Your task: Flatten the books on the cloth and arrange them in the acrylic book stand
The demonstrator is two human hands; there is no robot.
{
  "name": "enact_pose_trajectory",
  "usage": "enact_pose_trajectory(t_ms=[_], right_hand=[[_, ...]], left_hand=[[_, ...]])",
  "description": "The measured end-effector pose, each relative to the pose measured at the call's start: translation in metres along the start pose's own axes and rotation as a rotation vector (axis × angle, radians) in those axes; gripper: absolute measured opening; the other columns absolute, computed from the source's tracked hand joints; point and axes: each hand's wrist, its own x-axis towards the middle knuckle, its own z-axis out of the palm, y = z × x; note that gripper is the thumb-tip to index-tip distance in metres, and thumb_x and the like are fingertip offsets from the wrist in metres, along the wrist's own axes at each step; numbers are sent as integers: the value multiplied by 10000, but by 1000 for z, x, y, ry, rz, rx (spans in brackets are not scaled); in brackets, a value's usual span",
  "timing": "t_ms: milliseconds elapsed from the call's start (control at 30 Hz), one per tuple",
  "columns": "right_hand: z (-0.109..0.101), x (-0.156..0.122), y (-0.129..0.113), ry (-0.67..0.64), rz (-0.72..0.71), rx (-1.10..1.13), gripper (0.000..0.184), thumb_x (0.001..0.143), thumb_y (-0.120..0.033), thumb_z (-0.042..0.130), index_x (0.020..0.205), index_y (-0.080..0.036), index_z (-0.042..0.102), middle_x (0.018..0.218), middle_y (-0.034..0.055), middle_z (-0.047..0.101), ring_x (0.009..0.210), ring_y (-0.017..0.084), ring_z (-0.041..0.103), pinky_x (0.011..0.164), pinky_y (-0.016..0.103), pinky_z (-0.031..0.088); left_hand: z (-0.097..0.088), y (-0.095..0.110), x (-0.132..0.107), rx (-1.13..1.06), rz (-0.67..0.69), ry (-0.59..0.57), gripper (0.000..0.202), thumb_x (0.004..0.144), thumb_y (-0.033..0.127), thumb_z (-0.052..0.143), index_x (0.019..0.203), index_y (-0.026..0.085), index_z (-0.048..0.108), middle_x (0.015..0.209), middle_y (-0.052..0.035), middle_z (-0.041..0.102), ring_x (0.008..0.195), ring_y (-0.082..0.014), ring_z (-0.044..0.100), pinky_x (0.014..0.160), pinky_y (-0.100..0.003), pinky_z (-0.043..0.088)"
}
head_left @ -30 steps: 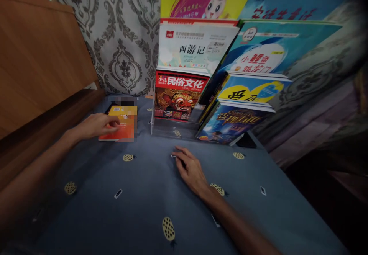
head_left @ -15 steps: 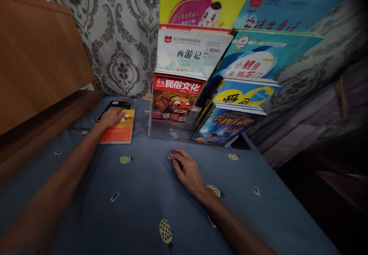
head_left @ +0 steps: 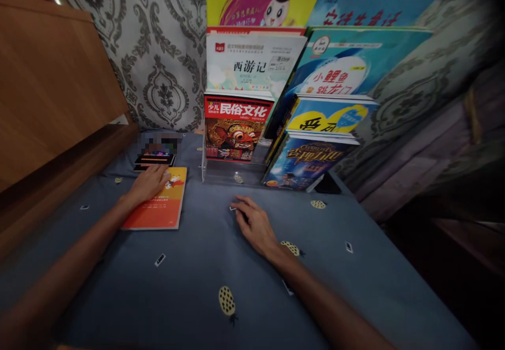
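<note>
My left hand [head_left: 149, 184] lies over the upper left part of an orange and yellow book [head_left: 163, 210], its fingers closed on it; the thumb is hidden. The book rests on the blue bed cloth with its picture side up. Just behind it sits a small stack of dark books [head_left: 155, 156], the top one partly blurred. My right hand [head_left: 255, 225] rests on the cloth with fingers loosely apart and nothing in it. Beyond my right hand stands a clear rack [head_left: 231, 172] holding tiered books, with a red-titled book [head_left: 236, 129] and a blue book [head_left: 307, 161] in front.
A wooden panel [head_left: 51, 71] closes off the left side. Patterned wallpaper [head_left: 165, 50] stands behind the rack. A dark flat object [head_left: 329, 183] lies by the rack's right end. The cloth-covered surface [head_left: 189, 297] drops off at its right edge.
My left hand has pulled the orange book toward me, off the dark stack, which now shows more. My right hand keeps its place on the cloth. The view has shifted slightly.
</note>
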Motion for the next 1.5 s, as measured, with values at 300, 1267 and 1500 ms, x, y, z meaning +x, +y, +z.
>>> enact_pose_trajectory(t_ms=[300, 1267, 1500], right_hand=[[1, 0, -2, 0, 6, 14, 309, 934, -142, 465, 1100, -187, 722, 1304, 144, 663, 1068, 243, 707, 944, 412, 567], [6, 21, 10, -8, 6, 11, 334, 954, -132, 467, 1229, -168, 653, 1289, 133, 629, 1206, 233, 607, 1061, 392, 485], [10, 68, 16, -120, -64, -58, 273, 948, -84, 487, 1147, -108, 672, 1117, 126, 691, 1070, 210, 642, 980, 345, 500]], left_hand=[[-36, 81, -64, 155, -51, -131, 409, 1041, 372, 304, 1302, 175, 550, 1306, -135, 625, 1231, -303, 570, 843, -418, 547], [-3, 143, -47, -643, 257, 43, 240, 919, 203, 439, 982, 202, 670, 947, -39, 710, 876, -195, 666, 804, -318, 532], [4, 126, -37, -641, 171, 123, 224, 909, 233, 451, 948, 198, 669, 896, -29, 708, 779, -180, 641, 716, -297, 513]])
